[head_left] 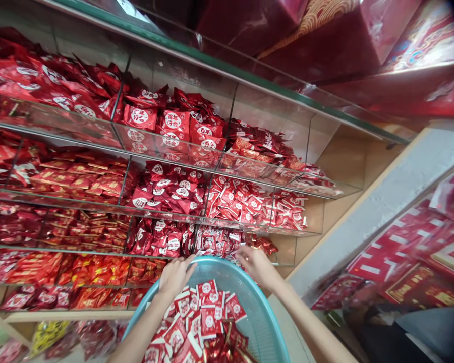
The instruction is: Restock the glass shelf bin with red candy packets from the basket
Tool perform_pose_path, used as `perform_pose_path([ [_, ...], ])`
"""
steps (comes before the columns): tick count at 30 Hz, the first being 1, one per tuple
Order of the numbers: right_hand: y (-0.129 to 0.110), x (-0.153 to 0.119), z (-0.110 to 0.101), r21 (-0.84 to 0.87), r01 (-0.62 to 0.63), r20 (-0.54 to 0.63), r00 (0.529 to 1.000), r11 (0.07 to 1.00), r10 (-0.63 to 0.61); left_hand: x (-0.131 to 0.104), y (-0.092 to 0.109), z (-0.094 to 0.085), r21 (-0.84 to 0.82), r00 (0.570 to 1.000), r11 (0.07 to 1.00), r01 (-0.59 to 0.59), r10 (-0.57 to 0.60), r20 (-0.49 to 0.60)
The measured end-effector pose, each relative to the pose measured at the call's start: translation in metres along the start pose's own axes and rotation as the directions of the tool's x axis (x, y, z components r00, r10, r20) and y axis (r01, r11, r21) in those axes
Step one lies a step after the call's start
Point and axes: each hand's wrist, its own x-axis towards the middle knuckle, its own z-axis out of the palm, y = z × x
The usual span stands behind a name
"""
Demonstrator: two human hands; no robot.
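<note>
A round turquoise plastic basket [274, 315] holds many small red-and-white candy packets [212, 317], with some darker red and gold ones [230, 345] at the bottom. My left hand [174, 276] is closed over the basket's far left rim. Just above the far right rim is my right hand [255, 264], its fingers curled in front of the lowest right shelf bins. Whatever those fingers may hold is too small to make out. Red-and-white packets [219, 242] fill the bin just beyond.
Clear-walled shelf bins of red packets [174, 126] rise in tiers ahead. A glass shelf edge [227, 70] runs overhead, with large red boxes [325, 45] above it. At right stand a grey post [363, 212] and red hanging goods [397, 242]. Bagged items [49, 335] lie lower left.
</note>
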Motion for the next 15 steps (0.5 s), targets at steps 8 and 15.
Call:
perform_pose_path([
  [8,0.005,0.051,-0.069,-0.268,-0.081,-0.490,0.869,0.960,-0.063,0.000,-0.002,0.003,0.002,0.999,1.000,-0.019,0.019,-0.028],
  [15,0.009,0.065,-0.066,-0.503,-0.241,-0.413,0.911,0.830,0.015,0.000,-0.002,0.003,0.009,0.999,1.000,-0.022,0.023,-0.035],
])
